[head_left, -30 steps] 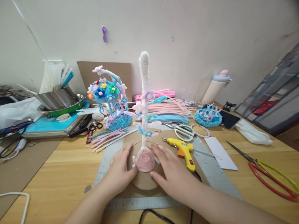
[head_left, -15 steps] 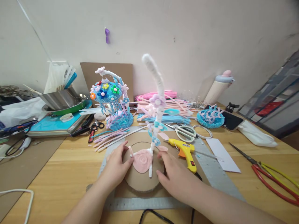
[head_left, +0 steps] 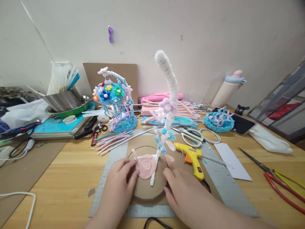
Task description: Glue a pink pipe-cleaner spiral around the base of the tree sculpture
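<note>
A round cardboard disc (head_left: pixel 147 190) lies on a cardboard sheet and bears a pink spiral (head_left: pixel 146 166). From it rises a curved white fuzzy stem (head_left: pixel 172 86) with lilac and blue flowers. My left hand (head_left: pixel 121 184) is at the disc's left edge, thumb and fingers bent round the rim beside the spiral. At the right edge, my right hand (head_left: pixel 182 189) has its fingers curled against the rim, below a pink petal. Both hands seem to grip the disc.
A yellow glue gun (head_left: pixel 194 159) and pale-handled scissors (head_left: pixel 190 137) lie right of the stem. Red-and-yellow-handled shears (head_left: pixel 274 178) rest at far right. Behind stand a blue flowered model (head_left: pixel 114 98) and pink pipe cleaners (head_left: pixel 166 109). A steel bowl (head_left: pixel 63 101) is at left.
The stem's top appears further right and nearer. My left hand has moved lower and right along the disc's edge, its fingers more bent. My right hand has shifted slightly down. The view has shifted a little.
</note>
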A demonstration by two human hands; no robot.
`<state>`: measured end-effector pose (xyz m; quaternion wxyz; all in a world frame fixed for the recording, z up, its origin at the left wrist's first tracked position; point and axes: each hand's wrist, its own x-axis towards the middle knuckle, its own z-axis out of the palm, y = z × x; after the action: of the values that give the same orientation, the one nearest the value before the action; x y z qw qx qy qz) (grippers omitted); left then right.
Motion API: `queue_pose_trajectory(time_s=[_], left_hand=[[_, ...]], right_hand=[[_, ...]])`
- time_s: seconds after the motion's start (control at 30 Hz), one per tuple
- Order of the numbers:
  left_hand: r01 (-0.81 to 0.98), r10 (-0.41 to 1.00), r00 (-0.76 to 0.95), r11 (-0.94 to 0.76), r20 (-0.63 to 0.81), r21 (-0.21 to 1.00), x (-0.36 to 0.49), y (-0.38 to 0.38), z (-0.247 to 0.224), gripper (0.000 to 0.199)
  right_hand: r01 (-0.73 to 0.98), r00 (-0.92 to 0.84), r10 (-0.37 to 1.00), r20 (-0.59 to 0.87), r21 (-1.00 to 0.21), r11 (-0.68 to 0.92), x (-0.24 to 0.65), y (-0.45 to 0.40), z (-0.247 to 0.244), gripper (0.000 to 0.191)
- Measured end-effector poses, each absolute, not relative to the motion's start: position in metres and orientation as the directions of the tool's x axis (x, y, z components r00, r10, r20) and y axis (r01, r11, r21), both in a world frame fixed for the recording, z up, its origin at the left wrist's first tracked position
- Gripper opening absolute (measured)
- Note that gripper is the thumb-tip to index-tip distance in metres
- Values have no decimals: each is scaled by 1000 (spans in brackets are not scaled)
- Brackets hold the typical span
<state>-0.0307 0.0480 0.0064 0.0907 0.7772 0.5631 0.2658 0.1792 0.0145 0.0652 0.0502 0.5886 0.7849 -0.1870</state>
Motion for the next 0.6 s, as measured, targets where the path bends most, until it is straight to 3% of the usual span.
queue_pose_trajectory(time_s=[0.37,0.6], left_hand=[[885,875,342,-422,342,195,-26,44,12,29],[866,873,360,-444,330,231,-29,47,10,29]], right_hand=[[939,-315,920,-235,-219,265,180,12,58,24],[936,-319,926,-202,-221,274,183,14,54,22]])
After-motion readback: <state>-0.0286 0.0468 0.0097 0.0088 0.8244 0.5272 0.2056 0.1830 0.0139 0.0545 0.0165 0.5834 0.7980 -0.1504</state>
